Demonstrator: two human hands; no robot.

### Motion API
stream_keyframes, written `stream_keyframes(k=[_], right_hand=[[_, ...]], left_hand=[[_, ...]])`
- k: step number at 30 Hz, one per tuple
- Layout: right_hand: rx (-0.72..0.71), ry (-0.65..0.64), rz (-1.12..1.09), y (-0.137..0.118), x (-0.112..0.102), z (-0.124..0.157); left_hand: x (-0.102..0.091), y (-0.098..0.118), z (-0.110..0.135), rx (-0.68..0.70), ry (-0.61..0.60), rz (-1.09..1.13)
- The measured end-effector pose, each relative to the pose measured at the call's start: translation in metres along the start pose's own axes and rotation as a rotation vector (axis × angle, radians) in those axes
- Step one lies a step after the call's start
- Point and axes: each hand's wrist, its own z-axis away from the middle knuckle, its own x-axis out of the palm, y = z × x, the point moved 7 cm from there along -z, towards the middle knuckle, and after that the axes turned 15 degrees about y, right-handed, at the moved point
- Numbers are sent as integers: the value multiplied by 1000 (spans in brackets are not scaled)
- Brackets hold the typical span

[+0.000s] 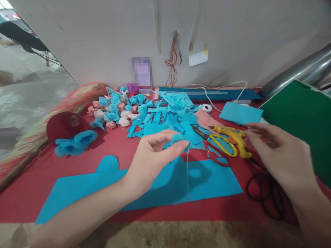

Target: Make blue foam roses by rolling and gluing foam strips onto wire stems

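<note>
Over the red worktop's (232,210) middle, the left hand (151,156) has its fingers (178,147) pinched shut on a small soft blue felt bit (178,137), above a flat blue felt sheet (207,182). The blurred right hand (279,155) is loosely spread and empty, just beside a yellow plastic tool (238,139)

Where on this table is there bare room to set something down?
Bare red cloth shows left front, between the blue rose and the large blue sheet, and in the strip between that sheet and the table's front edge. Crowded: felt scraps and rosettes at the back; scissors, glue gun, black cord right.
</note>
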Motion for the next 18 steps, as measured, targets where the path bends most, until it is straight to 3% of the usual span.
stream_keyframes(k=[4, 7, 11, 18], right_hand=[[17, -137, 279, 69, 42, -20], [46, -228, 343, 99, 69, -19], [52, -235, 328, 108, 83, -15], [162, -139, 223, 104, 69, -16]], left_hand=[[-3, -9, -1, -70, 54, -18], [0, -12, 0, -90, 34, -30], [2, -12, 1, -124, 22, -18], [3, -11, 2, -148, 1, 5]])
